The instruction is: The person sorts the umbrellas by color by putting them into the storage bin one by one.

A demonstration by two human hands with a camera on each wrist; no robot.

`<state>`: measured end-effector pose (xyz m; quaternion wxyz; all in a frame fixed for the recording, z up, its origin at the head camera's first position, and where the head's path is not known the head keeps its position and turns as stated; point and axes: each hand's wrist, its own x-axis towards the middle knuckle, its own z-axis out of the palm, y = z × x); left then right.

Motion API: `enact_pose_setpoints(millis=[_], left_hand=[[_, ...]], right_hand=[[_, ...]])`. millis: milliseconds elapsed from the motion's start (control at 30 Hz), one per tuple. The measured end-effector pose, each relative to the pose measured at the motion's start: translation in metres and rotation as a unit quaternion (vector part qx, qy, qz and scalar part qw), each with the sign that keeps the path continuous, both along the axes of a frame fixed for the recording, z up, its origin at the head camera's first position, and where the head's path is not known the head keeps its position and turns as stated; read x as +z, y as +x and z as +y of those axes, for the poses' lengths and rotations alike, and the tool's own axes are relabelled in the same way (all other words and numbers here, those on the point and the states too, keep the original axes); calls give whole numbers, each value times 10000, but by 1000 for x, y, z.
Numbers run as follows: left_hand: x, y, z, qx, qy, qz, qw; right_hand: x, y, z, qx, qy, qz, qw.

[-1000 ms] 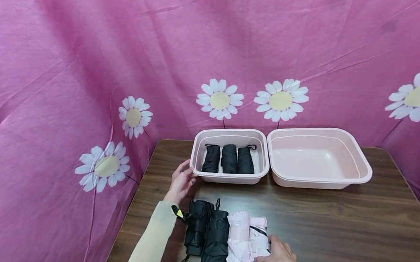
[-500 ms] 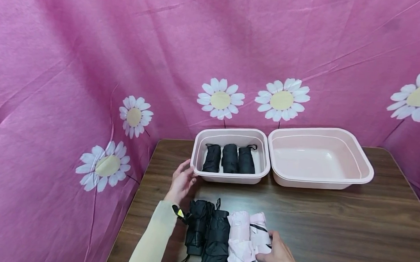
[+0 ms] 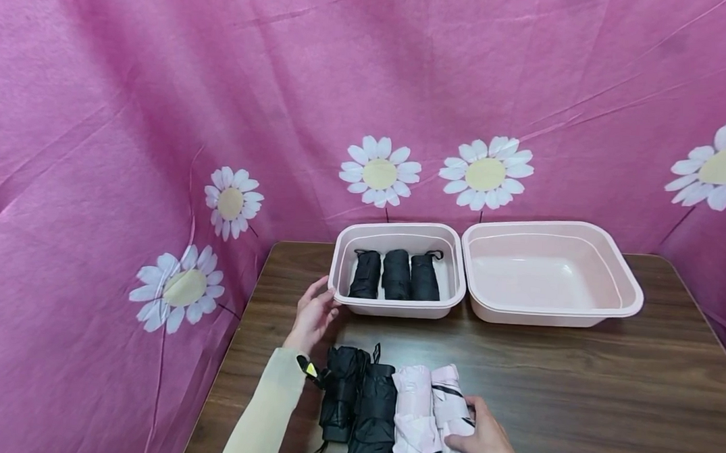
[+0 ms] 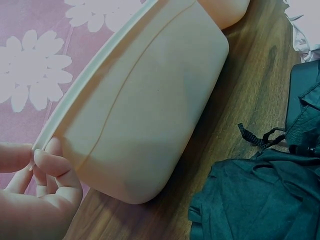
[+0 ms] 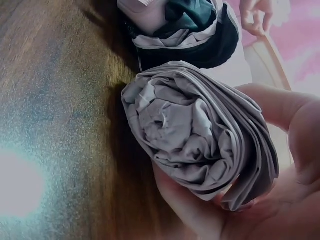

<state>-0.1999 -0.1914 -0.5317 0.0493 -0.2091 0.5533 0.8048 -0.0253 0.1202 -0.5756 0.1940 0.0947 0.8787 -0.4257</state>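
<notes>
My left hand (image 3: 313,317) pinches the rim of the smaller pale pink basin (image 3: 396,310) at its front left corner; the left wrist view shows thumb and fingers on that rim. Three black folded umbrellas (image 3: 397,275) lie side by side inside. Closer to me is a row of folded umbrellas: two black umbrellas (image 3: 374,409), then a pale pink umbrella (image 3: 413,397), then a second pale pink umbrella (image 3: 449,402) with dark stripes. Around this last one curls my right hand (image 3: 487,440), thumb on its near side. Its rolled fabric end (image 5: 170,125) faces the right wrist camera.
A larger pale pink basin (image 3: 537,281) with nothing in it stands right beside the smaller one. Both sit at the back of the brown wooden table (image 3: 605,399), before a pink curtain (image 3: 320,103) printed with daisies.
My right hand has shifted the rightmost pale pink umbrella slightly forward, away from me, with a small tilt. My left hand stays on the basin rim.
</notes>
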Motion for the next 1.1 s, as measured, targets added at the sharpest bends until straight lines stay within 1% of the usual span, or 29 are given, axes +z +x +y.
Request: enact_pose_setpoints(millis=[267, 467, 667, 800, 1000, 1100], left_hand=[[1, 1, 0, 7, 2, 3, 10000], [0, 1, 0, -12, 39, 54, 10000], [0, 2, 0, -19, 91, 91, 9999], [0, 2, 0, -12, 105, 93, 9999], [0, 1, 0, -6, 79, 85, 9999], [0, 0, 0, -6, 91, 95, 9999]], right_hand=[[-1, 0, 2, -46, -141, 155, 9998], [1, 1, 4, -156, -290, 256, 9991], [3, 0, 8, -217, -326, 223, 9990], [6, -1, 11, -272, -367, 235, 9987], [13, -2, 14, -377, -561, 398, 9969], [16, -3, 15, -366, -569, 499, 9965]])
